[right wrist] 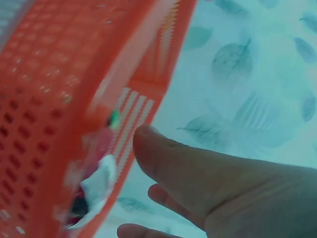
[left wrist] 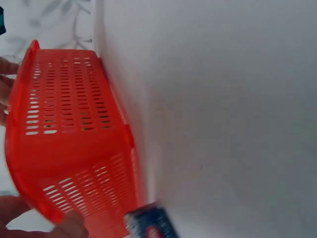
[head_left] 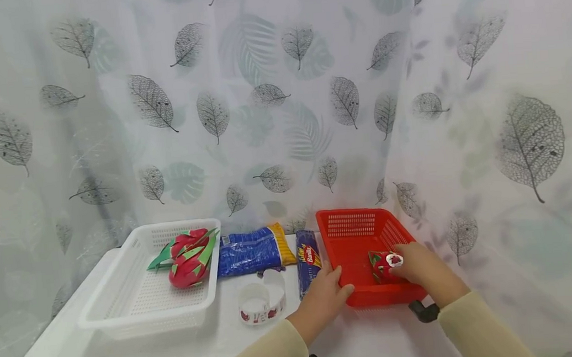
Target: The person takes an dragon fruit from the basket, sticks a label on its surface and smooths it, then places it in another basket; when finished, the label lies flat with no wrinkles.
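Note:
My left hand grips the near-left rim of a red plastic basket, thumb and fingers on either side of the rim. The left wrist view shows the basket's slotted walls. My right hand is at the basket's right side; in the right wrist view its thumb and fingers are apart, with nothing between them. Inside the basket, beside that hand in the head view, lies a red-and-green, dragon-fruit-like item with a white patch. The right hand's fingertips are partly hidden in the head view.
At left stands a white basket holding red-and-green toy dragon fruits. Between the baskets lie a blue-and-yellow packet, a blue Barilla spaghetti box and white printed rings. A leaf-patterned curtain hangs behind.

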Action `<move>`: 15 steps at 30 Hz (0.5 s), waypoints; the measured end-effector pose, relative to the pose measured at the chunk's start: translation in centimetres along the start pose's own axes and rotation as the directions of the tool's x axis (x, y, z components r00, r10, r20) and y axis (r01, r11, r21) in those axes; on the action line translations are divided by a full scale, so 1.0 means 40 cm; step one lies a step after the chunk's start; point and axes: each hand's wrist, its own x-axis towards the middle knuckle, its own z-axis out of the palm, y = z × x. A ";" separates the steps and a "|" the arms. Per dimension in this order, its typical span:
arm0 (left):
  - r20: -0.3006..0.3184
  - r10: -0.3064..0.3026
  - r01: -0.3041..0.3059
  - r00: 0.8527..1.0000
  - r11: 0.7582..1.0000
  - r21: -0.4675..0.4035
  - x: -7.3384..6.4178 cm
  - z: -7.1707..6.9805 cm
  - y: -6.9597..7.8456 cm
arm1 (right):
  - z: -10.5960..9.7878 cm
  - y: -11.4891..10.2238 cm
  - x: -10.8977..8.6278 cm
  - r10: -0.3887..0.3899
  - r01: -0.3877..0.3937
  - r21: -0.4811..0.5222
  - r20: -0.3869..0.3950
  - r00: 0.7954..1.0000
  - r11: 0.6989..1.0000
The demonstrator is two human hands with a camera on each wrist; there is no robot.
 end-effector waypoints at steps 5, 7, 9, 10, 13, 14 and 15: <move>0.025 0.154 -0.155 0.988 0.946 0.284 -0.061 -0.094 -0.004 | -0.008 -0.053 -0.029 -0.046 0.046 -0.025 -0.017 0.999 0.999; -0.006 0.215 -0.199 0.976 0.914 0.353 -0.100 -0.156 -0.014 | -0.009 -0.077 -0.041 -0.077 0.076 -0.024 -0.026 0.997 0.997; -0.068 0.259 -0.211 0.963 0.891 0.403 -0.151 -0.226 -0.042 | -0.010 -0.106 -0.054 -0.113 0.112 -0.024 -0.030 0.993 0.993; -0.109 0.269 -0.199 0.957 0.882 0.427 -0.179 -0.260 -0.062 | -0.010 -0.122 -0.060 -0.128 0.127 -0.019 -0.033 0.991 0.992; -0.244 0.260 -0.119 0.934 0.873 0.473 -0.266 -0.370 -0.135 | -0.009 -0.175 -0.080 -0.170 0.169 -0.010 -0.056 0.984 0.986; -0.290 0.261 -0.093 0.921 0.869 0.485 -0.291 -0.407 -0.161 | -0.010 -0.193 -0.086 -0.181 0.181 -0.012 -0.062 0.981 0.983; -0.335 0.256 -0.059 0.907 0.864 0.500 -0.311 -0.445 -0.189 | -0.010 -0.211 -0.092 -0.188 0.188 -0.012 -0.071 0.980 0.982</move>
